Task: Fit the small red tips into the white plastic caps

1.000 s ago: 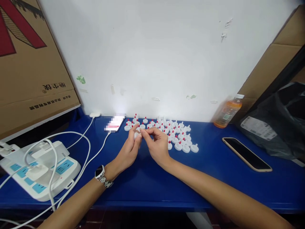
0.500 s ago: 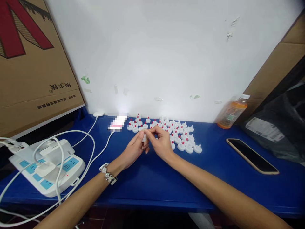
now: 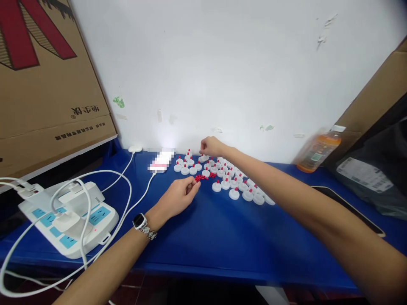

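Holding your bunched right hand [image 3: 213, 146] at the back of the white caps [image 3: 234, 194] on the bench [image 3: 197, 241], many already red-tipped, you rest your half-curled left hand [image 3: 178, 195] by loose, unfitted red tips [image 3: 199, 178], either grip unclear.

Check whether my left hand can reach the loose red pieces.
Probably yes: your left hand is right at the loose red pieces, with nothing visible blocking the way.

A dark-faced watch [image 3: 139, 220] with silver links [image 3: 149, 232] circles the left wrist [image 3: 155, 218].
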The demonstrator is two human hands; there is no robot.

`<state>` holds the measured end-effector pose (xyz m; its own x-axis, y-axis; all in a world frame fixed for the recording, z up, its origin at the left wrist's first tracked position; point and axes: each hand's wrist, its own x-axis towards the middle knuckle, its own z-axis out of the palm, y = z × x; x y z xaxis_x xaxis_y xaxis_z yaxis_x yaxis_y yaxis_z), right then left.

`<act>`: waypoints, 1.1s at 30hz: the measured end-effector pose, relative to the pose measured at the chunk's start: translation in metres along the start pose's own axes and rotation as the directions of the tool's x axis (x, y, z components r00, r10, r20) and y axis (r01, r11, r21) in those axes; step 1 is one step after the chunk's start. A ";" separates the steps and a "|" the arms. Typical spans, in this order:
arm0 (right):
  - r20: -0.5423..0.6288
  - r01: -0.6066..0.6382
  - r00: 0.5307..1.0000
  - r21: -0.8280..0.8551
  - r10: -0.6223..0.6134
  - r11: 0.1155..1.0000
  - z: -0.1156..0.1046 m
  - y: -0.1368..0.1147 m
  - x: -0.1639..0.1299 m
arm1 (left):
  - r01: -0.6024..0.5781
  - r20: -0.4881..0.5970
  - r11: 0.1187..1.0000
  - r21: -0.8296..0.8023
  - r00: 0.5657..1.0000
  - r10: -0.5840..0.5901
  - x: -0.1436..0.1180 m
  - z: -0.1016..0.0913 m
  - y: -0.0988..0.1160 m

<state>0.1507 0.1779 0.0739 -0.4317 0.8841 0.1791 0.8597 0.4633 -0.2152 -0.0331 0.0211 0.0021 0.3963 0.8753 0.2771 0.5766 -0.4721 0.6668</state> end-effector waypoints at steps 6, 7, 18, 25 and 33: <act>0.130 -0.002 0.991 -0.038 0.007 0.999 0.011 -0.010 0.020 | 0.007 0.023 1.000 0.020 1.000 -0.008 0.000 -0.001 0.001; 0.140 -0.007 0.990 -0.039 0.013 0.999 0.013 -0.010 0.020 | 0.006 0.022 1.000 0.024 1.000 -0.007 0.000 -0.001 0.002; -0.048 -0.087 0.995 0.023 0.088 0.996 0.008 0.026 -0.008 | 0.031 0.056 0.999 0.028 0.998 -0.032 0.000 0.000 0.005; -0.140 -0.284 0.949 0.006 0.282 0.959 0.008 0.086 -0.045 | 0.027 0.080 0.996 -0.079 0.997 -0.021 0.012 0.017 0.020; -0.109 -0.288 0.951 0.019 0.289 0.957 0.019 0.091 -0.047 | -0.058 -0.029 0.998 0.005 0.998 0.058 0.026 0.019 0.019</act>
<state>0.2441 0.1797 0.0277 -0.1328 0.9680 0.2129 0.9422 0.1900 -0.2760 0.0014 0.0326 0.0092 0.4083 0.8489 0.3357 0.5563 -0.5229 0.6458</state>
